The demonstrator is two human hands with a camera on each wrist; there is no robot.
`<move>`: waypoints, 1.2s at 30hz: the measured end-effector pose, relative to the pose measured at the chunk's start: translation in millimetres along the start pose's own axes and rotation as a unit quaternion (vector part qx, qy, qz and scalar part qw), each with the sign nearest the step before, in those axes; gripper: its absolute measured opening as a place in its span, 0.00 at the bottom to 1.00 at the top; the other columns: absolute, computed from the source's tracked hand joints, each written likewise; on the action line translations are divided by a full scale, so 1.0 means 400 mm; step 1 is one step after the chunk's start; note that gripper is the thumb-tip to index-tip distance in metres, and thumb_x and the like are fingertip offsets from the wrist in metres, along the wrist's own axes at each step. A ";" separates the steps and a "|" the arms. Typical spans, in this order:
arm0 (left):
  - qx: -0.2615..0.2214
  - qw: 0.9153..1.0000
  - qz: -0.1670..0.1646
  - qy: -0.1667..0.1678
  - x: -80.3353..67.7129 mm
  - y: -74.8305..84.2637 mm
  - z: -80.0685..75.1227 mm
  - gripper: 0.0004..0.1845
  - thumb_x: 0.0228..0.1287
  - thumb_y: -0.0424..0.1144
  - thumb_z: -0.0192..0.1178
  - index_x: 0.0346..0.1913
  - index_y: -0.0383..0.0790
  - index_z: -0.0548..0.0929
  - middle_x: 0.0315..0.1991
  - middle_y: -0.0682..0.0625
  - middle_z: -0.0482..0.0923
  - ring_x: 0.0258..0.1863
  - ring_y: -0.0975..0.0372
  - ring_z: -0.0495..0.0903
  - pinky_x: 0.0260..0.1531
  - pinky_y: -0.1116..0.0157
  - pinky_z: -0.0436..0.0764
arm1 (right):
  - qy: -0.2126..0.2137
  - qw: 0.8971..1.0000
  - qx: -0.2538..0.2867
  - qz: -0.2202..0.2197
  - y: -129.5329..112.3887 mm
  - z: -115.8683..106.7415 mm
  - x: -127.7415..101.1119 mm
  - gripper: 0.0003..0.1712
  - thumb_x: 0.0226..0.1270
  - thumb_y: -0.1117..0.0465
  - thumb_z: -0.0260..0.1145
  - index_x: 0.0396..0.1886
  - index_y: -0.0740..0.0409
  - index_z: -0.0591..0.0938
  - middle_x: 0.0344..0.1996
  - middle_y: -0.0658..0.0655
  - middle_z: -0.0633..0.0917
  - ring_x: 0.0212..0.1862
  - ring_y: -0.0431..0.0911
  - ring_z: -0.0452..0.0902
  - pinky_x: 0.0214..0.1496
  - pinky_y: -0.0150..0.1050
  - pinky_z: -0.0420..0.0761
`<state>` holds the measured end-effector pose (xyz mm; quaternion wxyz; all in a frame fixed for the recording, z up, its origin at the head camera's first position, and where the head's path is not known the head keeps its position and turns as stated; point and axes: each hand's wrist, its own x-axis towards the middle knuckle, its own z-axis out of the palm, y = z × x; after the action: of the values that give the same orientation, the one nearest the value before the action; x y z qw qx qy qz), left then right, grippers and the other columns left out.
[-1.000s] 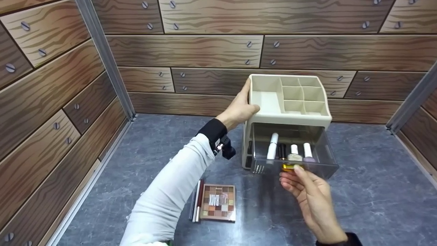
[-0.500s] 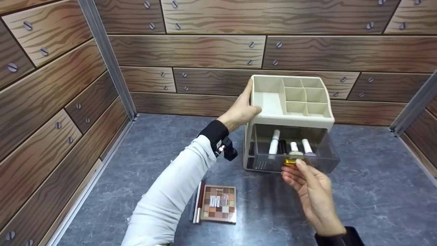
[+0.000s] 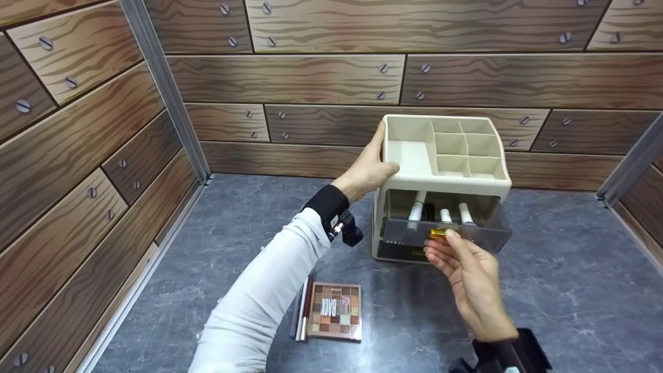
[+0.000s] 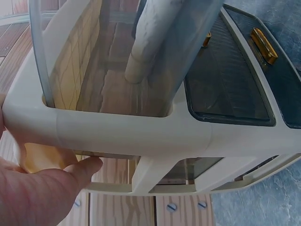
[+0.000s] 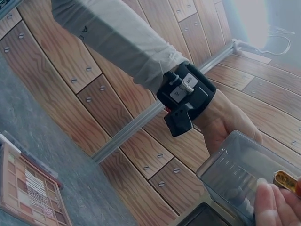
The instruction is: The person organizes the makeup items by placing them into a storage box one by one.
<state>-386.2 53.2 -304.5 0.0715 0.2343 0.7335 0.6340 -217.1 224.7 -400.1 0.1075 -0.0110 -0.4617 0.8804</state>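
Observation:
A cream desk organizer (image 3: 445,181) stands on the grey tabletop near the back wall. My left hand (image 3: 365,168) grips its left top rim, thumb over the edge; the left wrist view shows the palm (image 4: 42,193) against the cream frame (image 4: 131,132). The smoky upper drawer (image 3: 481,230) sticks out partly, with a white tube (image 3: 416,210) and small bottles (image 3: 445,213) inside. My right hand (image 3: 445,243) pinches the drawer's gold handle (image 3: 437,233). In the right wrist view its fingertips (image 5: 270,205) sit at that handle (image 5: 286,179).
An eyeshadow palette (image 3: 335,311) and a few pencils (image 3: 302,308) lie on the tabletop in front of the organizer, under my left forearm. Wood-patterned walls with metal corner posts (image 3: 166,88) close in the left, back and right sides.
The upper drawer has slid back into the organizer, with my right hand following it on the gold handle. The left hand has kept its hold on the rim.

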 end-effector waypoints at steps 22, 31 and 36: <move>0.030 1.000 0.002 -0.005 -0.002 -0.004 -0.001 0.55 0.65 0.21 0.52 0.86 0.51 0.33 0.86 0.42 0.39 0.72 0.52 0.63 0.61 0.61 0.76 | 0.012 1.000 0.001 0.011 -0.005 0.012 0.109 0.14 0.80 0.62 0.61 0.35 0.63 0.87 0.30 0.61 0.91 0.34 0.46 0.90 0.43 0.34 0.90; 0.065 0.998 0.006 0.016 -0.005 -0.001 0.004 0.55 0.63 0.21 0.54 0.86 0.51 0.36 0.85 0.42 0.46 0.67 0.53 0.69 0.60 0.66 0.75 | 0.006 1.000 0.026 0.010 -0.007 0.015 0.149 0.13 0.80 0.64 0.62 0.35 0.65 0.87 0.30 0.62 0.91 0.33 0.47 0.91 0.43 0.35 0.90; 0.065 0.998 0.012 0.014 -0.007 0.001 0.001 0.55 0.63 0.22 0.53 0.86 0.50 0.35 0.85 0.42 0.46 0.65 0.53 0.70 0.60 0.65 0.75 | 0.013 1.000 0.022 0.005 -0.004 0.019 0.169 0.13 0.79 0.63 0.62 0.35 0.65 0.87 0.30 0.62 0.91 0.33 0.47 0.91 0.42 0.34 0.90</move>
<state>-383.6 52.4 -304.7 0.0384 0.2382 0.7713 0.5890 -283.9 233.0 -388.9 0.1090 -0.0221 -0.4408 0.8907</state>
